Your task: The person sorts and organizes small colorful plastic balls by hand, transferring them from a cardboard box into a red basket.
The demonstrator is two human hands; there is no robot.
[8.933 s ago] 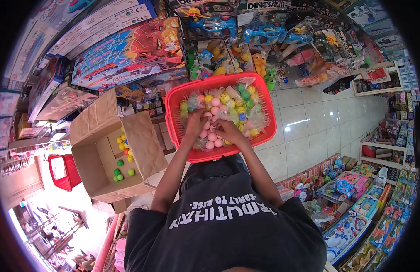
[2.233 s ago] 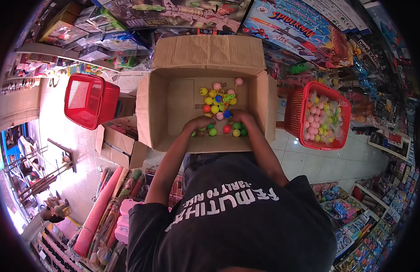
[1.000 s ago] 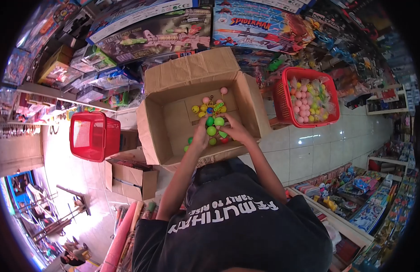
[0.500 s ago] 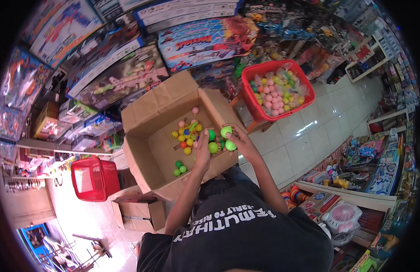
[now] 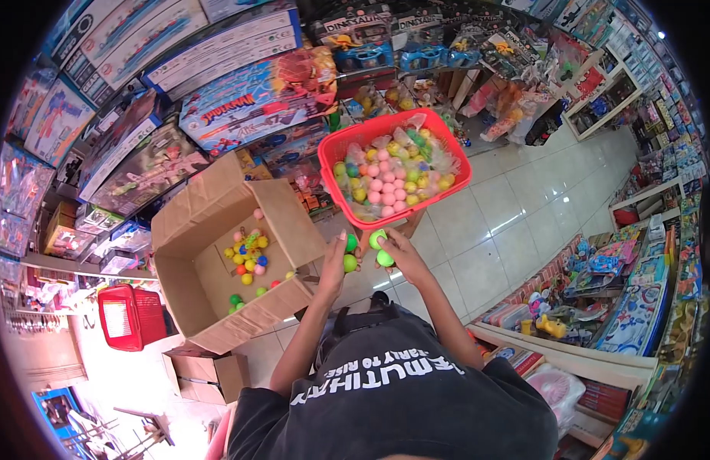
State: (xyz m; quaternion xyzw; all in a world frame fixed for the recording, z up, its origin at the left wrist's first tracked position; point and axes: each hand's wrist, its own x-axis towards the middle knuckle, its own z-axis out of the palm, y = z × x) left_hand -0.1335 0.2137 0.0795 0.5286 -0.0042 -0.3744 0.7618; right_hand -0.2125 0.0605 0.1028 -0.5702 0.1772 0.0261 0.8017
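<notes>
My left hand (image 5: 333, 270) is closed round green balls (image 5: 350, 263), one darker than the other. Beside it, my right hand (image 5: 405, 257) grips light green balls (image 5: 384, 258). Both hands are just in front of a red basket (image 5: 460, 184), apart from its rim. In the basket lie pink balls (image 5: 387, 186) and yellow, green and blue balls, several in clear plastic bags. To the left stands an open cardboard box (image 5: 188, 264) with yellow balls (image 5: 248, 264) and a few green, pink, blue and orange ones on its bottom.
A second red basket (image 5: 131, 316) and a smaller cardboard box (image 5: 205, 376) stand on the floor at left. Boxed toys (image 5: 255, 100) line the shelves ahead. White floor tiles (image 5: 493, 207) run to the right, beside a low toy shelf (image 5: 577, 345).
Both hands have moved out from over the cardboard box to the front of the red basket, carrying the green balls. The view has turned rightward, so the box appears farther left.
</notes>
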